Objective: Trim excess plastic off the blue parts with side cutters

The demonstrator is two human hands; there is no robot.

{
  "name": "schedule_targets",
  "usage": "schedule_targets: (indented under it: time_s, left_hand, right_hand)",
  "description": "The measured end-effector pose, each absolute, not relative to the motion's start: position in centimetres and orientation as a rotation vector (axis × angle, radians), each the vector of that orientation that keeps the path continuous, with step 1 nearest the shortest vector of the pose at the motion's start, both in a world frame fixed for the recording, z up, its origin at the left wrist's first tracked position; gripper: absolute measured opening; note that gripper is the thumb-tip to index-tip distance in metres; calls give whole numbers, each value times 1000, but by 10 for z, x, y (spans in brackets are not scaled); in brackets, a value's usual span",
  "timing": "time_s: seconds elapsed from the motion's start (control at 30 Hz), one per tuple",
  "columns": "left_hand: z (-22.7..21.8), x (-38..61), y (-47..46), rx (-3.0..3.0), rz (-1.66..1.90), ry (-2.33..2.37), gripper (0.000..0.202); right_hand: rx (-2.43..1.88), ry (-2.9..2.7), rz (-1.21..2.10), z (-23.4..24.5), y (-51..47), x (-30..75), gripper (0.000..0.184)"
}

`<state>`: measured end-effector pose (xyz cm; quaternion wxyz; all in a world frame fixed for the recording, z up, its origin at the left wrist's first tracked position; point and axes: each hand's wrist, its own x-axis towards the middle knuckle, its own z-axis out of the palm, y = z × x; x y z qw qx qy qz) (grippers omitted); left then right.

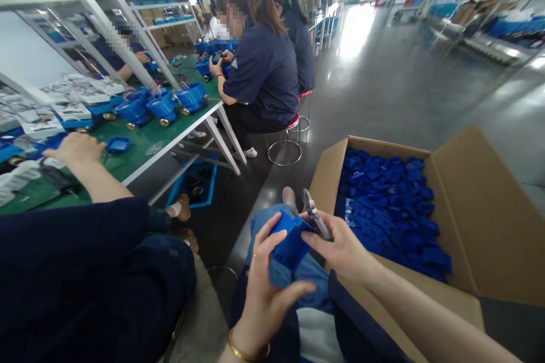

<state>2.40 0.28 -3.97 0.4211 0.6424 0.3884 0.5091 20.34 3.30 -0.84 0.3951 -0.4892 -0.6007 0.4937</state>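
Over my lap, my left hand (266, 283) grips a blue plastic part (292, 247) from below and behind. My right hand (344, 249) holds small metal cutting pliers (315, 215), their jaws pointing up just above the part's top edge. A gold ring and a gold bracelet show on my left hand and wrist. To my right stands an open cardboard box (468, 193) filled with several more blue plastic parts (387, 210).
A co-worker in dark blue sits close on my left, a hand (79, 147) resting on the green workbench (140, 142) beside blue meter housings (164, 105). Two more seated people (264, 68) work farther along. A blue bin (196, 184) lies under the bench. Grey floor stretches ahead.
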Motion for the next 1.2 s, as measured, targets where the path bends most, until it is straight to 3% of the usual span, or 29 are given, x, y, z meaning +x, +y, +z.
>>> schedule_targets:
  time_s: [0.07, 0.2, 0.3, 0.5, 0.63, 0.87, 1.2]
  left_hand:
    - [-39, 18, 9, 1347, 1223, 898, 76]
    - [-37, 5, 34, 1064, 945, 741, 57]
    - [-36, 3, 47, 1023, 803, 648, 64]
    - [-40, 5, 40, 842, 954, 701, 73]
    - [-39, 1, 34, 797, 1150, 772, 81]
    - [-30, 3, 31, 903, 1128, 796, 84]
    - [-26, 2, 29, 1178, 1098, 862, 84]
  right_hand:
    - [-1221, -1595, 1238, -1, 38, 212, 16]
    - [-1066, -1987, 1174, 22, 46, 220, 18]
    - [-996, -2155, 1079, 29, 48, 213, 23]
    - [-1288, -1904, 742, 25, 38, 218, 23]
    - [-1543, -2109, 589, 30, 13, 231, 35]
    - [-1831, -2434, 459, 48, -11, 220, 37]
    - [-1845, -2548, 489, 59, -5, 216, 41]
